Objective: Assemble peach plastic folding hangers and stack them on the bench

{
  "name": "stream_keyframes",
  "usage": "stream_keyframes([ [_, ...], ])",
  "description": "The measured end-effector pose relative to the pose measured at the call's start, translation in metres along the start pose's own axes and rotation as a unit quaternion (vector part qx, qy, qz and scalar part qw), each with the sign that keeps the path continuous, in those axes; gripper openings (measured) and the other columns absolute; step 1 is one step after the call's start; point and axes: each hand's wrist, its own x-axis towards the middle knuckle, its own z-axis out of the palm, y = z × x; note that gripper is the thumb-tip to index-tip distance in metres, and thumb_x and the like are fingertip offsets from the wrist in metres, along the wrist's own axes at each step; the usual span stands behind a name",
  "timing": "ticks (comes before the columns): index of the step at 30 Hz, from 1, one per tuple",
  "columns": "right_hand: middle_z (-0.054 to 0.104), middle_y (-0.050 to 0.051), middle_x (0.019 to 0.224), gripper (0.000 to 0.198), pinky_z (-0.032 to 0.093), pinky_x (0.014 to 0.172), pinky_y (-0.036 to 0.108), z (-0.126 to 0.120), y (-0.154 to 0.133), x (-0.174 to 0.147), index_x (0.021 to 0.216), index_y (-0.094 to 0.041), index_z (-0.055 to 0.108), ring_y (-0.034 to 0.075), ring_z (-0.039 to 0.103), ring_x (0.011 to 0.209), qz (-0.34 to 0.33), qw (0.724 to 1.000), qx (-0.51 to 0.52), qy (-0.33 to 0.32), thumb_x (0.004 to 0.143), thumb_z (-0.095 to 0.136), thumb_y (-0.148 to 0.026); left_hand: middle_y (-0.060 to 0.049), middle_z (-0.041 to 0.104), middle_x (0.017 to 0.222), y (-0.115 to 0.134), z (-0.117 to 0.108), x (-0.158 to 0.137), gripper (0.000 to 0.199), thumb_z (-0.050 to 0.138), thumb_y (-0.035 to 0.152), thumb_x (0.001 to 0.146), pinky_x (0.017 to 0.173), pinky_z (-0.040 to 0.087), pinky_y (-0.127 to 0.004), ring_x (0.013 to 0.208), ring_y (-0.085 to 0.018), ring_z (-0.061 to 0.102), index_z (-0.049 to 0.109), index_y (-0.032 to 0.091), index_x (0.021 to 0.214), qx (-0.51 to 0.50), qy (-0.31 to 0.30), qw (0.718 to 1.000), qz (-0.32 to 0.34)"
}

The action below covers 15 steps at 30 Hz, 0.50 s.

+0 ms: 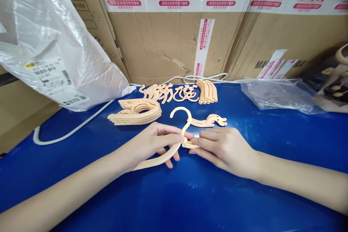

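Between my two hands is a cream plastic folding hanger (163,157), its hook pointing up and away from me. My left hand (156,141) pinches it near the joint below the hook, one arm of the hanger running back under the palm. My right hand (224,148) is closed on the short arm piece (189,145) at the joint, and its fingers cover most of that piece. Just beyond my hands lie a stack of folded hangers (136,119) on the left and loose hanger pieces (208,120) on the right.
Farther back on the blue table (190,195) are several hooks (185,93) and a row of curved arm pieces (208,91). A white plastic bag (51,43) stands left, with a white cable (73,134) beside it. Clear plastic (280,96) lies right. Cardboard boxes (157,40) wall the back.
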Motion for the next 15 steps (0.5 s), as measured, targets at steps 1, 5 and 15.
stream_keyframes([
  [1,0.059,-0.001,0.064,0.034,0.033,0.054,0.026,0.0001,0.0000,-0.0004,0.097,-0.018,0.069,0.012,0.054,0.057,0.005,1.000,0.002,-0.002,0.099,0.039,-0.034,-0.002,0.064,0.062,-0.0003,-0.0004,0.0000,0.026,0.063,0.031,0.084,0.050,0.055,-0.019,0.059,-0.012,0.061,0.071,0.017,0.106,0.000,0.000,1.000,-0.001],
  [5,0.059,-0.001,0.065,0.034,0.033,0.054,0.027,0.0004,0.0010,-0.0025,0.100,-0.018,0.070,0.013,0.055,0.058,0.018,1.000,0.002,-0.002,0.099,0.040,-0.035,-0.002,0.065,0.061,-0.0014,-0.0020,0.0006,0.026,0.061,0.029,0.086,0.051,0.056,-0.020,0.058,-0.012,0.062,0.070,0.018,0.108,-0.008,-0.002,1.000,-0.006],
  [15,0.059,0.001,0.065,0.035,0.034,0.054,0.026,0.0006,0.0048,-0.0010,0.092,-0.018,0.071,0.013,0.054,0.060,0.018,0.999,-0.015,0.025,0.099,0.040,-0.034,-0.002,0.065,0.058,0.0010,-0.0054,-0.0005,0.025,0.063,0.030,0.084,0.052,0.055,-0.019,0.056,-0.012,0.063,0.072,0.016,0.103,-0.017,-0.025,0.999,-0.022],
])
